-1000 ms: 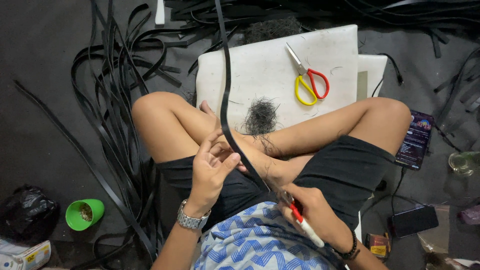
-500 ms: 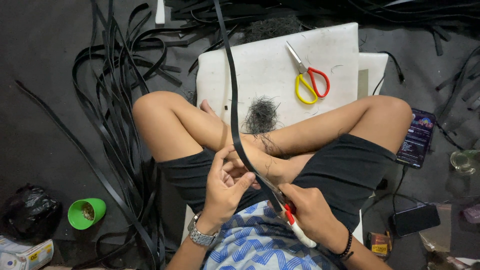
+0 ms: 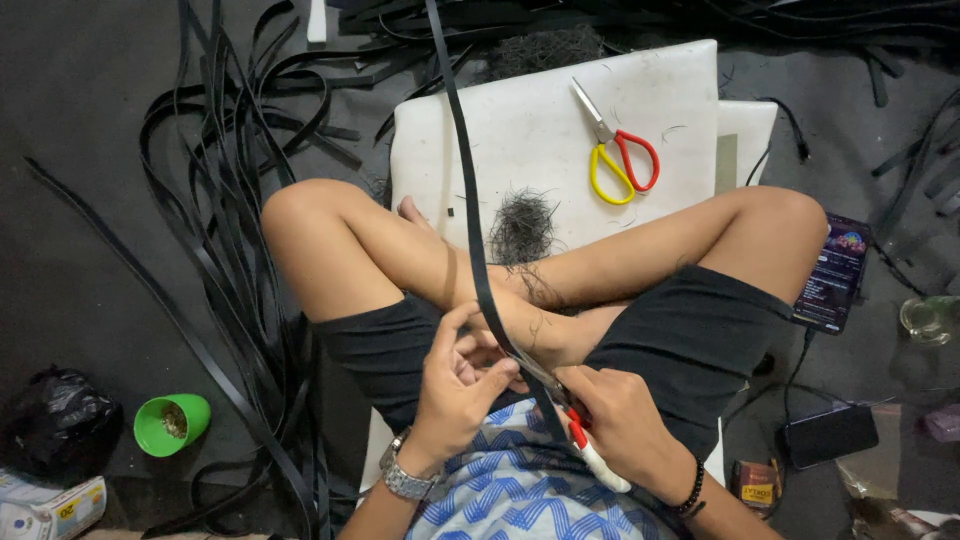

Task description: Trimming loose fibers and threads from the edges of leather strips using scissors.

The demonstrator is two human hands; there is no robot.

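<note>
I sit cross-legged and look down at my lap. A long black strap [image 3: 466, 190] runs from the top of the view down over the white board [image 3: 540, 130] to my hands. My left hand [image 3: 455, 385], with a metal watch on its wrist, pinches the strap between thumb and fingers. My right hand [image 3: 620, 420] grips a small cutter with a red and white handle [image 3: 592, 452], its blade end against the strap just below my left hand. A tuft of fine black shavings [image 3: 520, 228] lies on the board by my shin.
Yellow and red scissors [image 3: 615, 150] lie on the board. Many loose black straps [image 3: 230, 200] spread over the dark floor at left and top. A green cup [image 3: 170, 422] and black bag [image 3: 55, 415] sit lower left. Two phones [image 3: 835, 275] [image 3: 830, 435] lie at right.
My left hand has slid down the strap toward my body, nearer my right hand. The strap's lower part has shifted slightly right. My right hand with the cutter has moved little.
</note>
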